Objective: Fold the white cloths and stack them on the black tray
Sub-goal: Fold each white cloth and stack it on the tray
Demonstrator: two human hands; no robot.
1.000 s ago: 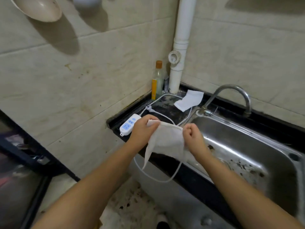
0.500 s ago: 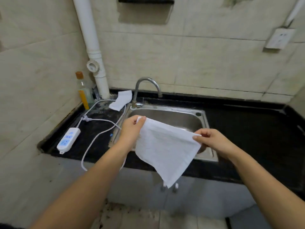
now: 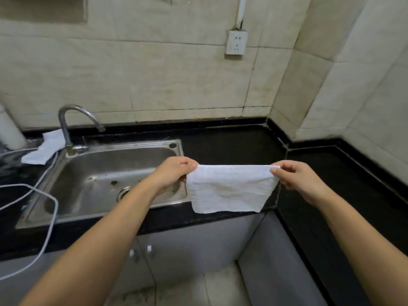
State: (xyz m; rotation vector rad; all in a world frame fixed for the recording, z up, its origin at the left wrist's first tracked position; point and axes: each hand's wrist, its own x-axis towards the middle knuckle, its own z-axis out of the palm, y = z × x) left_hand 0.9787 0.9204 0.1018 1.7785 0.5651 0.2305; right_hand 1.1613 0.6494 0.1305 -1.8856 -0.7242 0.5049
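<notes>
A white cloth hangs stretched between my hands above the black counter, just right of the sink. My left hand pinches its top left corner and my right hand pinches its top right corner. The cloth's lower edge hangs over the counter's front edge. A second white cloth lies crumpled on the counter behind the tap at the far left. No black tray is in view.
A steel sink with a curved tap sits at the left. A white cable loops over the counter's left end. The counter turns a corner at the right. A wall socket is above.
My view has swung right, from the pipe and bottle corner to the counter right of the sink. The cloth has gone from bunched between close hands to pulled out wide and level.
</notes>
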